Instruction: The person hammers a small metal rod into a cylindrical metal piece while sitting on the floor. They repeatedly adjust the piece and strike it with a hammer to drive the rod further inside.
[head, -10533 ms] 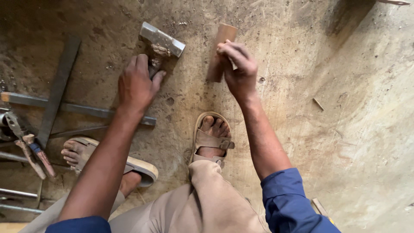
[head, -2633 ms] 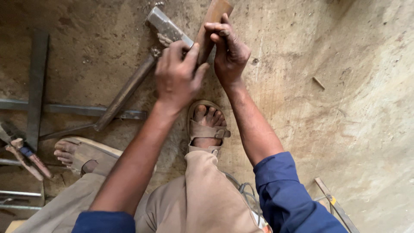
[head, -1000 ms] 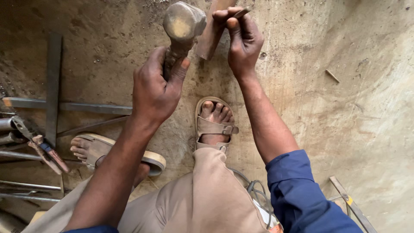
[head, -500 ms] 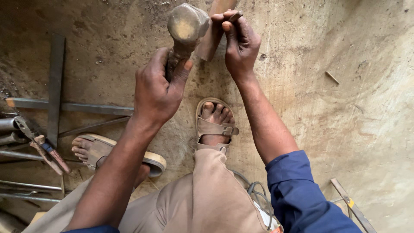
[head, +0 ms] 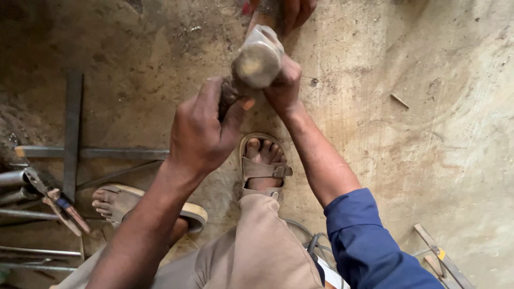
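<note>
My left hand [head: 201,131] grips the handle of a hammer [head: 257,59], lifted close to the camera with its round steel head facing up. Just right of the head, my right hand [head: 284,83] is closed around an upright wooden piece [head: 261,17], most of which the hammer hides. Only the top of the wood and some fingers show at the frame's upper edge. Both hands are over the dusty concrete floor [head: 428,134], ahead of my sandalled right foot [head: 262,166].
Flat metal bars [head: 72,123] lie crossed on the left, with pipes [head: 10,179] and red-handled pliers [head: 61,208] beside my left foot [head: 115,200]. A thin metal frame piece [head: 441,262] and a cable [head: 310,241] lie at the lower right.
The hammer head has come nearer the camera and now covers the wooden piece. The view has tilted, so my right hand sits lower and closer to the hammer.
</note>
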